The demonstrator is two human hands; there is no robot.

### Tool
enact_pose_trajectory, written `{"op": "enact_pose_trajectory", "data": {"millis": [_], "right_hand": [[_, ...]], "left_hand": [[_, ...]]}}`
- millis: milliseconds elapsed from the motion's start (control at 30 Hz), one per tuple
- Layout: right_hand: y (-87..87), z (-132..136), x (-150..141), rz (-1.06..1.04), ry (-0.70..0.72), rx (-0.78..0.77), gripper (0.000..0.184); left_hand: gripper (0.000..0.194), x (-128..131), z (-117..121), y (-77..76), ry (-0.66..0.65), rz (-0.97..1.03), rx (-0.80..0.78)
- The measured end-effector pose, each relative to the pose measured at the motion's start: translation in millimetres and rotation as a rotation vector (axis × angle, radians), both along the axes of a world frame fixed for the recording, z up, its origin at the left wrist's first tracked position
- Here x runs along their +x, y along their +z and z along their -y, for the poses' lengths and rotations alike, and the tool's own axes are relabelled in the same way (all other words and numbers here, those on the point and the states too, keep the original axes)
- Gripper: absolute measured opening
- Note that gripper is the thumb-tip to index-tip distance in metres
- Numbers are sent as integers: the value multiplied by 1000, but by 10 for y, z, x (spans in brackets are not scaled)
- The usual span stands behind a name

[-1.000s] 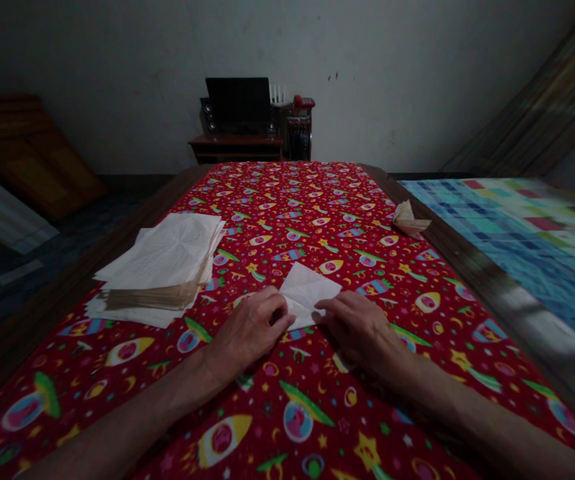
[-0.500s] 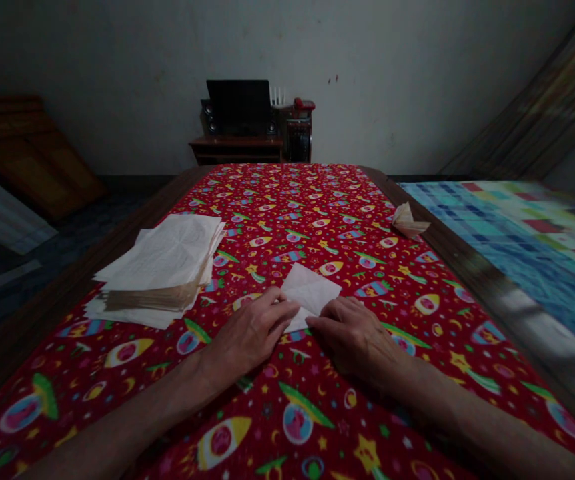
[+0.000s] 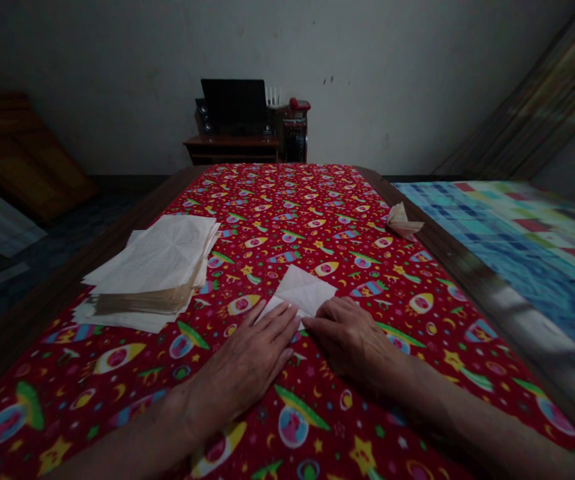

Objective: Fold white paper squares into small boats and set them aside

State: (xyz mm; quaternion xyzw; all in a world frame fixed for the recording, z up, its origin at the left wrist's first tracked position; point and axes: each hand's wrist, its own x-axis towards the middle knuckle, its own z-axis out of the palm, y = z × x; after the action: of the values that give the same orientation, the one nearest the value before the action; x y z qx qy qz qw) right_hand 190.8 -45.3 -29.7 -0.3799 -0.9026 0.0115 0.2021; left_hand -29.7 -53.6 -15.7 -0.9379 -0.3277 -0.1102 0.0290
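A small folded sheet of white paper lies on the red patterned tablecloth in front of me. My left hand rests flat on the paper's near left part, its fingers stretched out and pointing away from me. On the near right edge my right hand has its fingers curled, with thumb and forefinger at the paper's edge. The paper's near right part is hidden beneath that hand. A stack of white paper sheets lies to the left of my left hand.
Near the table's right edge stands a folded paper piece. Beyond the table are a dark monitor with speakers on a small desk. A bed with a checked cover is at the right, a wooden cabinet at the left.
My left hand has gone from bent fingers on the paper to lying flat, a little nearer to me. More of the paper's left part shows. The right hand keeps its grip.
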Motion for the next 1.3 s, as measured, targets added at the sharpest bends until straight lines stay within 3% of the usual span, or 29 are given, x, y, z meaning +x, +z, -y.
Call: {"op": "enact_pose_trajectory", "data": {"millis": [233, 633, 1133, 1300], "right_hand": [[211, 39, 54, 184, 73, -92, 20], [111, 25, 176, 166, 40, 119, 20], [141, 43, 178, 140, 24, 90, 20], [150, 38, 152, 78, 30, 68, 24]], "left_hand": [[41, -75, -41, 17, -46, -10, -60], [40, -188, -57, 10, -58, -29, -59], [33, -464, -63, 69, -87, -6, -32], [20, -393, -144, 126, -122, 77, -28]]}}
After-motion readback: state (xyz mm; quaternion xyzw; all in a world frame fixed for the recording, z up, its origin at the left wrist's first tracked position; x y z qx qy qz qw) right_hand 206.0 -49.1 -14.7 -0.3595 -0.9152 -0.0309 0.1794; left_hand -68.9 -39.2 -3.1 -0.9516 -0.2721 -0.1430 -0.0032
